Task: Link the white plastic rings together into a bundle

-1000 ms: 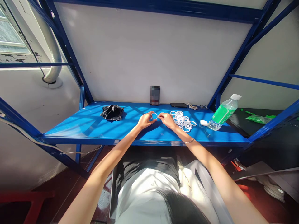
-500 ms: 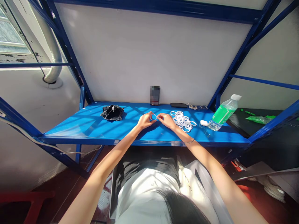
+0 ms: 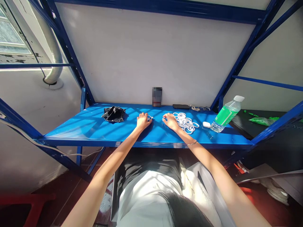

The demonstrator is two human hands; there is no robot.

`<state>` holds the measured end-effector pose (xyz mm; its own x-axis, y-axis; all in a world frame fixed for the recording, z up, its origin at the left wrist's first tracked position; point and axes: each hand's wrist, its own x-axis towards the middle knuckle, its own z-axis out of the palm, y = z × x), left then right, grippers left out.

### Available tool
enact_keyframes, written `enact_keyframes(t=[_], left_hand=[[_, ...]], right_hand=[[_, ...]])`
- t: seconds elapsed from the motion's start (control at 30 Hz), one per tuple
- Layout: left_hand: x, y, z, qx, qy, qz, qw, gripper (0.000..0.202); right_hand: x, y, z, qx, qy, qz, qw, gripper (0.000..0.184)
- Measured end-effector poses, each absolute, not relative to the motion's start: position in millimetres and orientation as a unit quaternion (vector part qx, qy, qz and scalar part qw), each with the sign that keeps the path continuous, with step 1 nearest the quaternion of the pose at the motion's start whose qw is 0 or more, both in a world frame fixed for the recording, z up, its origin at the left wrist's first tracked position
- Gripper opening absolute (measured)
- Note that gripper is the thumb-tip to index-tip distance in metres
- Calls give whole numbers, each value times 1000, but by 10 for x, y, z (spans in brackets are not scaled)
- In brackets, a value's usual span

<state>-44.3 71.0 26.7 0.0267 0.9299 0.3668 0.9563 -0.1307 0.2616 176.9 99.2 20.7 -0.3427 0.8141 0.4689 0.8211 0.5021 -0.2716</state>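
Ring pile (image 3: pixel 181 117) sits right beside the right hand (image 3: pixel 169 121), probably for short reaches. Left of the pile, left hand (image 3: pixel 142 121) grasps a small ring (image 3: pixel 150 118); right fingers are at another ring (image 3: pixel 163 119) (grip: can't tell). Hands met half a second ago; now apart.

I can't make out the blurred, dark upright object (image 3: pixel 157 97) at the tabletop (image 3: pixel 80 127)'s back edge, while the left hand (image 3: pixel 142 121) hides part of one white ring (image 3: pixel 151 117), the right hand (image 3: pixel 171 121) part of another (image 3: pixel 163 119).
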Motion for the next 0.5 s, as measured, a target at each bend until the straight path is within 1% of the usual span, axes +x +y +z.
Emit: enact_keyframes(t=[0.2,0.37,0.5], left_hand=[[-450,684,300,-693,-686,-219,29,41],[-464,659,349,-674,-702,-230,28,41],[-476,650,356,-668,-715,-207,7,39]], right_hand=[[1755,972,235,-514,-823,15,241,18],[1770,981,230,-508,-828,23,234,17],[1773,973,228,-511,-828,19,230,17]])
